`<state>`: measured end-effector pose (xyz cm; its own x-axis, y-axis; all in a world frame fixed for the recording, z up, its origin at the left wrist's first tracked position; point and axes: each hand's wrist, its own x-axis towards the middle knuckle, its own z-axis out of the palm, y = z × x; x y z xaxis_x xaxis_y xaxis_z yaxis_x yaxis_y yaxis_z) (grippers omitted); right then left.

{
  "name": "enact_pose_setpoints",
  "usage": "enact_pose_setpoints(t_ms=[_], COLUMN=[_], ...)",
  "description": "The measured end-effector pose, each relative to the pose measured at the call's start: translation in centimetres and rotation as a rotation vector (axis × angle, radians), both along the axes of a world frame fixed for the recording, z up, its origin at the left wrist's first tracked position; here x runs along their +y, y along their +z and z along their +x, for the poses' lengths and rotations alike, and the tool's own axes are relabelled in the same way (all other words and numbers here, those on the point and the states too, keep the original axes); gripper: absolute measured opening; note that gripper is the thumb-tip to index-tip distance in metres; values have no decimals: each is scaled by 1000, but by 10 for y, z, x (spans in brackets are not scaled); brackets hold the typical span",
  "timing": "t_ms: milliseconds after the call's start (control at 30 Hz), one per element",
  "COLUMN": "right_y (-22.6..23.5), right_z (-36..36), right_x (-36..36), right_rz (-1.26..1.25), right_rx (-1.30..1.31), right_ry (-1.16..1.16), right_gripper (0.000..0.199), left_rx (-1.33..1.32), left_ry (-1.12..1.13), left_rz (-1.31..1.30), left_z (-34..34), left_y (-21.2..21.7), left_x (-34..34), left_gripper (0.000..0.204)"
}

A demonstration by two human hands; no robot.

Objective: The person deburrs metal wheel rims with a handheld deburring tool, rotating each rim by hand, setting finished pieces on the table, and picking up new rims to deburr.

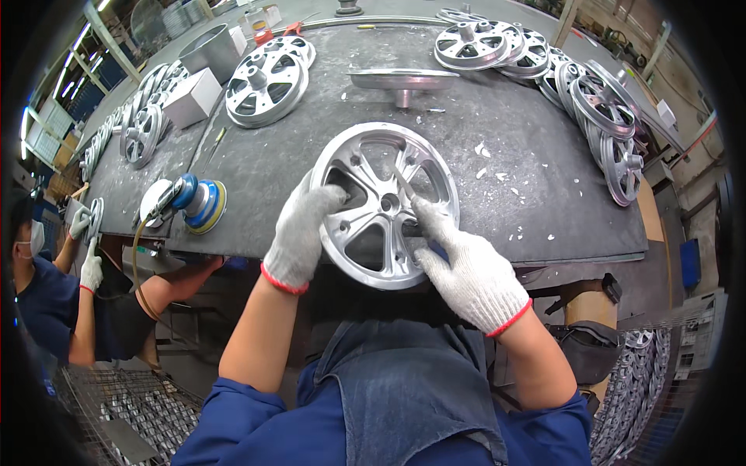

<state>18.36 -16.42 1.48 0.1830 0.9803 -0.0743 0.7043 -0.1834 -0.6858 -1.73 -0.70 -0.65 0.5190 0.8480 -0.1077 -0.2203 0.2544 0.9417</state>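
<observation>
A silver cast-metal spoked wheel (373,203) is tilted up in front of me at the table's near edge. My left hand (299,225), in a white knit glove with a red cuff, grips its left rim, with the fingers reaching into an opening between spokes. My right hand (466,268), gloved the same way, holds a thin, flat, blade-like metal tool (403,183). The tool's end lies over a spoke near the hub; whether it touches the metal I cannot tell. Part of the tool is hidden in the glove.
Behind the held wheel, another wheel (402,80) lies flat, hub down. Stacked wheels stand at the back left (268,81) and right (602,109). A blue sander (198,203) and a white box (196,99) are on the left. Pale flakes dot the table (536,163). A co-worker (58,287) sits left.
</observation>
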Motion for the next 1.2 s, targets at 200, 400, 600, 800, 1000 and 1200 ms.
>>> enact_pose_setpoints(t_ms=[200, 400, 600, 800, 1000, 1200], right_y=[-21, 1, -19, -20, -20, -3], right_z=[-15, -5, -1, 3, -27, -37], right_x=[-12, -18, -38, -31, -25, -38], right_rz=[-53, -479, -172, 132, 51, -248], right_rx=[144, 1083, 930, 359, 121, 1043], right_ry=[62, 71, 91, -30, -60, -77], right_gripper=[71, 98, 107, 94, 72, 93], left_rx=[-10, 17, -197, 123, 45, -64], left_ry=[103, 113, 4, 47, 147, 144], left_rz=[-33, -13, 33, 185, 200, 162], left_z=[-12, -19, -35, -27, -28, -34], left_y=[-31, -55, -55, -21, -57, -84], left_x=[-39, -91, -70, -41, -66, -91], left_gripper=[51, 43, 53, 55, 47, 45])
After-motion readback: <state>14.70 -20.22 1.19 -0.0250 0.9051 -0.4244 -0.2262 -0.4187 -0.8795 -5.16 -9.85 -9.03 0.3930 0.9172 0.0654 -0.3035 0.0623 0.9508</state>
